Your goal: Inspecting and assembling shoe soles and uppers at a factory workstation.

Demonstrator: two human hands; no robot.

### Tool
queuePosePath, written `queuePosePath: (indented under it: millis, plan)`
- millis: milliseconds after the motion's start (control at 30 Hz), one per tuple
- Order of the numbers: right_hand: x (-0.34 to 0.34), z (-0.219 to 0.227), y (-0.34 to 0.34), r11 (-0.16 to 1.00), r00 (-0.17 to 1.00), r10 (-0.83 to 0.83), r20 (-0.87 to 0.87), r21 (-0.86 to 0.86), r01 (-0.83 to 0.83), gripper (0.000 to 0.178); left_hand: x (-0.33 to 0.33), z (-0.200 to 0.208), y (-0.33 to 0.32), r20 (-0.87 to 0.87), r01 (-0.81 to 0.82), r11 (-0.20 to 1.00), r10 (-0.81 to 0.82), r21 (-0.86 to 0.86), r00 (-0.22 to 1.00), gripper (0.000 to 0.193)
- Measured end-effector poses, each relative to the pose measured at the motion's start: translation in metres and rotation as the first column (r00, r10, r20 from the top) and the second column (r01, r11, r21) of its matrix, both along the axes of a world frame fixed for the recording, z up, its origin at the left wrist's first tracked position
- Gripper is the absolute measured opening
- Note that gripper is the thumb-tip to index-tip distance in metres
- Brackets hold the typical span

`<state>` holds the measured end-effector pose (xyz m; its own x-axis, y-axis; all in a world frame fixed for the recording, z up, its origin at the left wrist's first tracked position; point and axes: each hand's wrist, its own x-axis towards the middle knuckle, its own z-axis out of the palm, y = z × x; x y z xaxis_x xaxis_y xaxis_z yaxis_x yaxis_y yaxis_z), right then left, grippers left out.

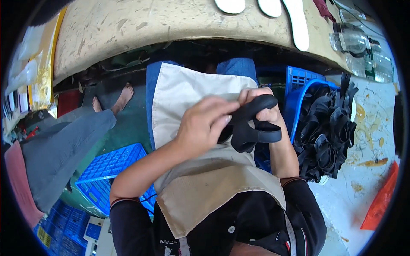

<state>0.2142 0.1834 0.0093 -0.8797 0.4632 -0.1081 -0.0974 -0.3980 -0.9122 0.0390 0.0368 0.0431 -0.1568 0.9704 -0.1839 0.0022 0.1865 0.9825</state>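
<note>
At the frame's centre, over a beige apron [200, 179], the left hand [203, 123] pinches a black rubber sandal strap [252, 123] with curled fingers, while the right hand [260, 104] grips its upper loop. Right of them, a blue basket [294, 102] holds more black straps [326, 132]. Across the top runs a worn workbench [162, 21] with white insoles [297, 23].

Worn beige workbench [128, 25] spans far side, surface scratched, stained. On it, far right: three white insoles [299, 25] side by side, clear plastic bottles [363, 51] lying near right end. Floor [371, 141] at right: pale, yellow-stained; blue crate [299, 81] of black straps [326, 128] on it. Another blue crate [109, 168] near left.
</note>
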Motion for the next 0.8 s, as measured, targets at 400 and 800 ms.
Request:
queuePosePath:
  millis: [400, 800]
  plan:
    - [-0.043, 0.058, -0.023, 0.909, 0.976, 0.006, 0.217, 0.405, -0.096, 0.030, -0.058, 0.037, -0.025, -0.522, 0.364, 0.880, -0.474, -0.305, 0.709, 0.020]
    - [-0.077, 0.096, -0.059, 0.724, 0.956, -0.044, 0.289, 0.669, -0.169, 0.037, -0.097, 0.133, 0.004, -0.280, 0.325, 0.919, -0.380, -0.226, 0.882, 0.008]
